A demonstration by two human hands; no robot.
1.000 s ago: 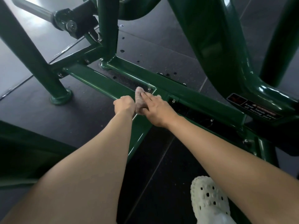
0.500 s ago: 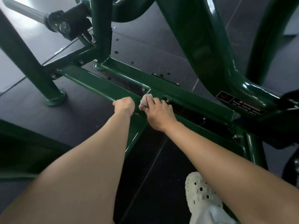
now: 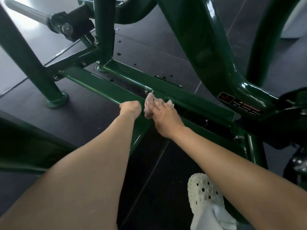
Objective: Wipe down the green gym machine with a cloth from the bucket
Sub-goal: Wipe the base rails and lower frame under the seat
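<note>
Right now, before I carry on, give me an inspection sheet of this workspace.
Surface: dark rubber floor tiles, seams visible, small dark spots.
Job's things: pale cloth pressed on the green machine's low frame rail; bucket not in view.
Clutter: nothing seen.
Hands: right hand flat on the cloth; left hand closed in a fist, resting on the rail beside it, and whether it grips anything cannot be told.
Cables: nothing seen.
Surroundings: warning label on the frame to the right; steel bar upper left; white perforated clog below.
</note>
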